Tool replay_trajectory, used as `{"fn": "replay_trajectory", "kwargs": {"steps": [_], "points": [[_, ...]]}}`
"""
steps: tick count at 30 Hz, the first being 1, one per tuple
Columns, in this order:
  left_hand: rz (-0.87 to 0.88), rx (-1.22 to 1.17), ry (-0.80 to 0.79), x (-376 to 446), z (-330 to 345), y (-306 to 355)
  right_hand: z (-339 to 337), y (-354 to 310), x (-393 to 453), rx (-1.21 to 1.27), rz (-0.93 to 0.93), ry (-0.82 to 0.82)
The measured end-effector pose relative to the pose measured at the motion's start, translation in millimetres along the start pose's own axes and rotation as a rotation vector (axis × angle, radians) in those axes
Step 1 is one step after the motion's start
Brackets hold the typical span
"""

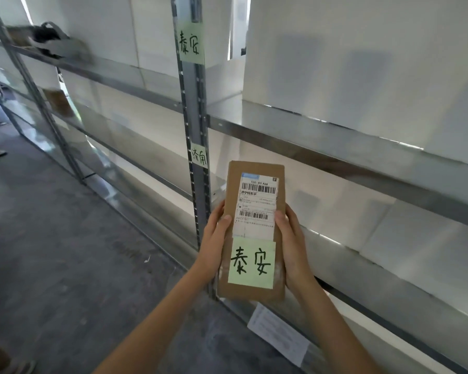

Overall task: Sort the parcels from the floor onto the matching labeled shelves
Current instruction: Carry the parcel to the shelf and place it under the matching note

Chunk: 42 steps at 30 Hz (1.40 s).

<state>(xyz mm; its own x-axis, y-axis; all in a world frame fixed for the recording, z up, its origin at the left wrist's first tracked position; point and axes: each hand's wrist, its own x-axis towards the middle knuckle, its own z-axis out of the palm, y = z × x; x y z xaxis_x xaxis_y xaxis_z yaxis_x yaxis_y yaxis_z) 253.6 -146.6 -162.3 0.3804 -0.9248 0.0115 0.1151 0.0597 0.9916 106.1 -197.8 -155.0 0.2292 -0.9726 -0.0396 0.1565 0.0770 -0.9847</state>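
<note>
Both hands are clamped on a flat brown parcel (253,230), held upright between them: the left hand (214,238) grips its left edge with the thumb over the front, the right hand (295,247) grips its right edge. On the parcel's face, between the thumbs, is a white shipping label (257,203), with a green note (251,261) reading 泰安 below. Above the hands, the shelf post (193,103) carries a matching green tag (191,43); a second tag (199,155) sits just over the parcel's top left corner

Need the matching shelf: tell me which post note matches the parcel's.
The upper note, reading 泰安 like the parcel note; the lower note reads 济南.
</note>
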Motion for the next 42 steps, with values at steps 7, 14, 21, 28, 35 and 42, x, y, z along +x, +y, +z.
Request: {"fn": "replay_trajectory", "kwargs": {"steps": [7,14,21,28,35,42], "points": [[-0.02,0.036,-0.032,20,-18,0,18,7,18,0.001,-0.005,-0.006],[-0.011,0.052,-0.09,57,-46,10,54,4,37,0.021,-0.04,0.051],[0.033,0.067,-0.229,94,-99,28,115,3,38,0.04,-0.107,0.171],[0.083,0.011,-0.35,109,-143,47,170,-8,22,0.064,-0.175,0.262],[0.08,-0.054,-0.425,106,-163,51,195,-6,5,0.048,-0.191,0.349],[0.027,-0.04,-0.539,107,-162,59,193,-4,-3,0.012,-0.163,0.421]]}}
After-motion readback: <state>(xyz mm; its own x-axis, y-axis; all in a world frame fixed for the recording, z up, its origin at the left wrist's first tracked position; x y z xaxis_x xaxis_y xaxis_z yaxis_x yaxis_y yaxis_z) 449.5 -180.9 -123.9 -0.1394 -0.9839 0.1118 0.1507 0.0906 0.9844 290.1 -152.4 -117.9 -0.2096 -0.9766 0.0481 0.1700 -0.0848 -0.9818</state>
